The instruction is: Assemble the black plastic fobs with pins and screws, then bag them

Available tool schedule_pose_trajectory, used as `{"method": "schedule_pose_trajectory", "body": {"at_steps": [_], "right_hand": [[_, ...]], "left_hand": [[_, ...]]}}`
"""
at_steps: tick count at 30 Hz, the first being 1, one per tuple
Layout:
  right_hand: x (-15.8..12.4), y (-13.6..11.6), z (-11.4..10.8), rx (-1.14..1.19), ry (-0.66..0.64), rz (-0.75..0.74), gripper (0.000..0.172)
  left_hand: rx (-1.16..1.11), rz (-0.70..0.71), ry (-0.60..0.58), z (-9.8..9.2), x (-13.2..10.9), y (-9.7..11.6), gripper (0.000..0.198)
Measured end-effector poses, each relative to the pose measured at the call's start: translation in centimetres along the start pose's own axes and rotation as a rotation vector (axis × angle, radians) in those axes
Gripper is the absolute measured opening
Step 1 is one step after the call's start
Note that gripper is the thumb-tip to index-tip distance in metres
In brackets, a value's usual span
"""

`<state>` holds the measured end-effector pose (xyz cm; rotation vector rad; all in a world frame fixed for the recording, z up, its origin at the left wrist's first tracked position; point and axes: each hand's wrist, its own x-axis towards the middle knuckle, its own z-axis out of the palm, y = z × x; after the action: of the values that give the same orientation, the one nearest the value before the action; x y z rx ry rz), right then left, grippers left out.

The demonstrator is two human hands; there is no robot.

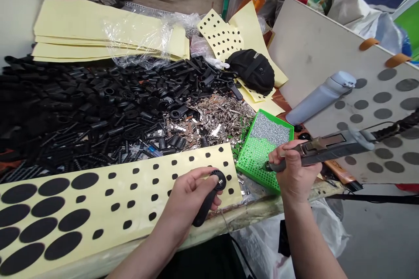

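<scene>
Black handle (218,181), slim with round ringed head, clamped in left hand (188,201); right hand (293,172) clasps screwdriver (330,148).

Two hands and two arms show, and all of them are bare. The left hand (191,196) is just above the front edge of the table (248,216). Its fingers (196,175) are bare too. The left arm (144,255) is bare from the wrist down to the bottom of the picture, below the table edge. The right hand (294,172) is by the table's right corner. It is bare as well, and so are its fingers. The right arm (310,244) is bare all the way down past the table edge. Both arms look smooth and round.
</scene>
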<state>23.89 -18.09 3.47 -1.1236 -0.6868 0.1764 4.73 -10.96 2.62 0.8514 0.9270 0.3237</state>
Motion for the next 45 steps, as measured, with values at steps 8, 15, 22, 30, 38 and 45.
{"method": "schedule_pose_trajectory", "body": {"at_steps": [8,15,22,30,38,45], "right_hand": [[0.0,-4.0,2.4,0.106,-0.057,-0.004,0.041],[-1.7,-6.4,7.2,0.211,-0.199,0.049,0.047],[-3.1,-5.3,8.5,0.220,-0.225,0.026,0.048],[-3.7,-4.2,8.1,0.252,-0.264,0.045,0.045],[-4.0,-3.8,8.1,0.258,-0.278,0.088,0.046],[-4.2,-3.4,8.5,0.302,-0.320,0.081,0.029]], "left_hand": [[0.027,0.074,-0.026,-0.1,-0.4,-0.5,0.046],[0.086,0.114,0.029,0.3,-0.9,-0.6,0.037],[0.104,0.117,0.035,0.0,-0.7,-1.2,0.029],[0.137,0.102,0.070,-0.2,-1.1,-0.9,0.026],[0.227,0.164,0.082,-0.1,-1.2,-0.7,0.022],[0.367,0.266,0.182,0.2,-1.4,-1.2,0.023]]}}
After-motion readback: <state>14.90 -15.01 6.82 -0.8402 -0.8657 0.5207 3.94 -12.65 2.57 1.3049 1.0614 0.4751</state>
